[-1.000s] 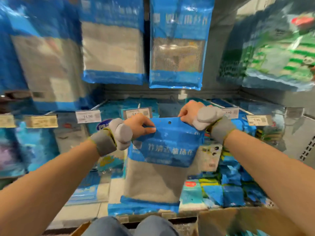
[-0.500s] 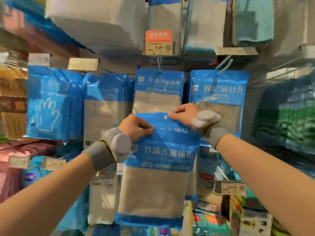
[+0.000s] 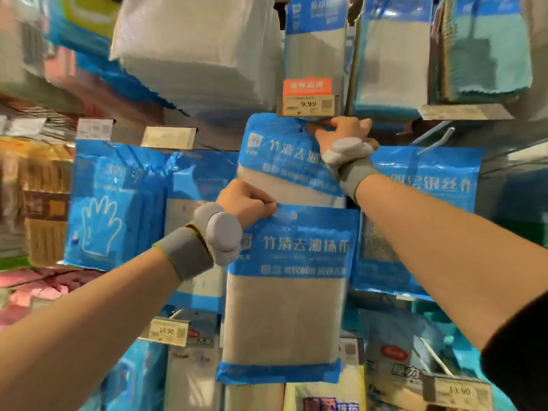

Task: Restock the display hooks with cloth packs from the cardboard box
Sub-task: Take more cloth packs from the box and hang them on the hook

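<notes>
My left hand (image 3: 246, 203) pinches the blue-and-grey plastic cloth pack (image 3: 286, 289) at its 11 o'clock corner, centre frame. Right hand (image 3: 341, 132) pinches the hung matching pack (image 3: 281, 161). Likely light, floppy, slick; grip beside hang-hole.

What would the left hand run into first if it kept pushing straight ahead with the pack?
Most likely the hanging cloth pack directly behind the held cloth pack pinched by the left hand; depth is unclear.

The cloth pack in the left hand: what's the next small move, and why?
Probably lift the cloth pack until its hang hole meets the hook under the 9.99 tag. The left hand pinches its top corner; the right hand is already at the hanging pack.
</notes>
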Available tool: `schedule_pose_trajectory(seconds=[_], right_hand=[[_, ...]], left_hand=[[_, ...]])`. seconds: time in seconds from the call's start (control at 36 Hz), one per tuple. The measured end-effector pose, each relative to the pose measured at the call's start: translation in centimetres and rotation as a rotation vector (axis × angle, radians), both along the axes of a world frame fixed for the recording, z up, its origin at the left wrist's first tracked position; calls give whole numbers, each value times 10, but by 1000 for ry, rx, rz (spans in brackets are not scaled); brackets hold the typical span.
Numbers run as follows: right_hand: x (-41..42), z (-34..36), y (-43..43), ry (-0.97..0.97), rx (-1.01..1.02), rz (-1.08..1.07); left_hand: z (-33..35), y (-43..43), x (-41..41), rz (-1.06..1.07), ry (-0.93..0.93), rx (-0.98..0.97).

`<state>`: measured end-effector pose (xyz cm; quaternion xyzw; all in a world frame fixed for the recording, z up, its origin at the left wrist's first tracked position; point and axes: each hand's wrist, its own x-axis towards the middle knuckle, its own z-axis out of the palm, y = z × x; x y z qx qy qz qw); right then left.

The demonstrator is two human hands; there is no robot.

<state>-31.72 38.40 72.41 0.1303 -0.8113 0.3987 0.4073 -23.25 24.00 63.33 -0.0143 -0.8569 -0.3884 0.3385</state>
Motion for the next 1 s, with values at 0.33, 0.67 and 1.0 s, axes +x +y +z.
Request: schedule_pose_trajectory(seconds=[0.33, 0.67, 1.0], right_hand=[[-24, 29, -9, -62, 69, -124], [-39, 29, 14, -190, 159, -32], [-53, 18, 4, -141, 210, 8]], left_hand=[[7, -16, -3, 20, -56, 9], [4, -15, -9, 18, -89, 21], [1, -15, -18, 15, -102, 7]])
